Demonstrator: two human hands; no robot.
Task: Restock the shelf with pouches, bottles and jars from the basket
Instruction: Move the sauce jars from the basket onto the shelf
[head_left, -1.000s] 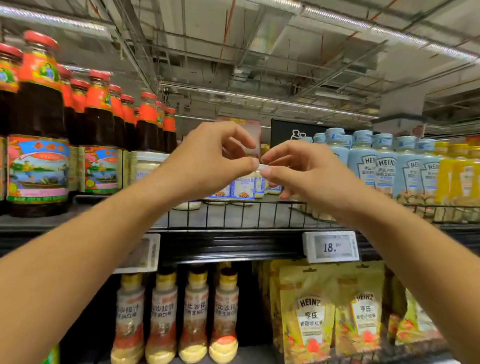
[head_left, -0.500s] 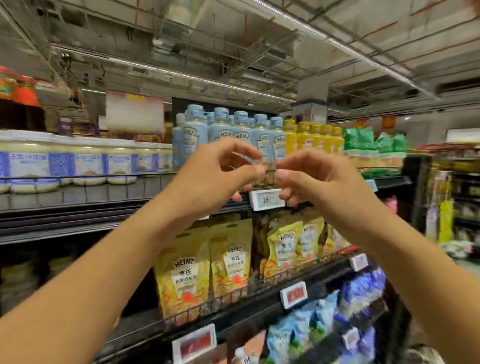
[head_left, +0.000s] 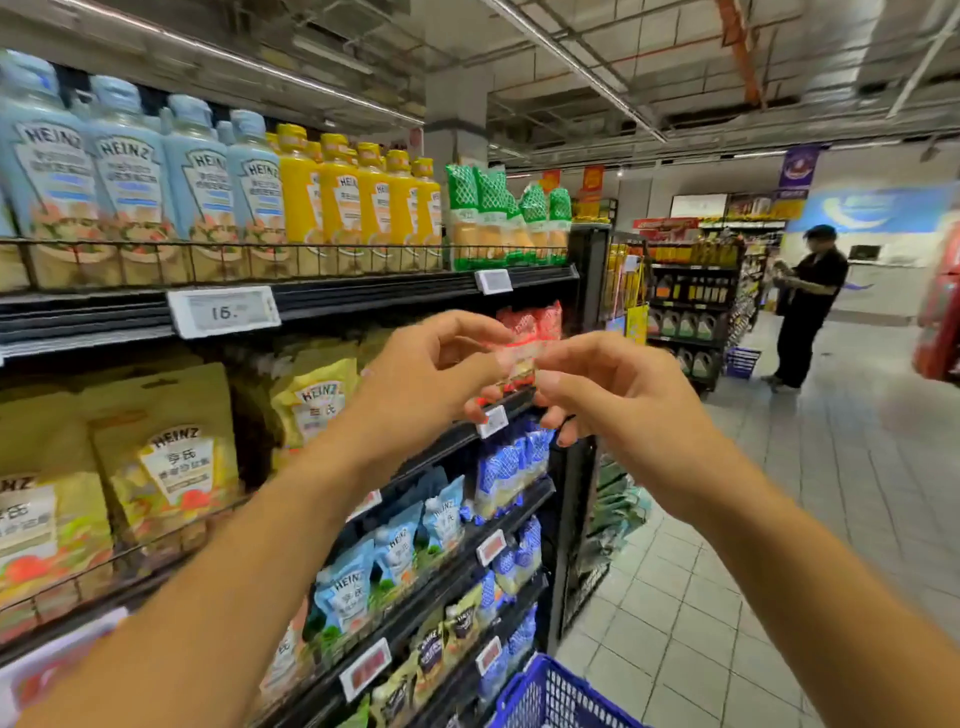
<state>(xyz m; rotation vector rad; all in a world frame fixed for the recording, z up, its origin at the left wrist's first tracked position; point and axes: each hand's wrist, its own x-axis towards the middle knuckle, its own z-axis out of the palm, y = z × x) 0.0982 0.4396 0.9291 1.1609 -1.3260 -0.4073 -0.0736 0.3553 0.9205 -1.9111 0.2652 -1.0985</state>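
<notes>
HEINZ on bottles (head_left: 130, 171); price tag (head_left: 223, 310) maybe 16.

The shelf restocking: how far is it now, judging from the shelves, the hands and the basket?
Done: the shelf rows look full, with Heinz bottles on top and yellow pouches below. In hand: the left hand and right hand pinch something small and blurred between them, not a product I can identify. Left: only a corner of the blue basket shows, so its remaining contents cannot be seen.
</notes>
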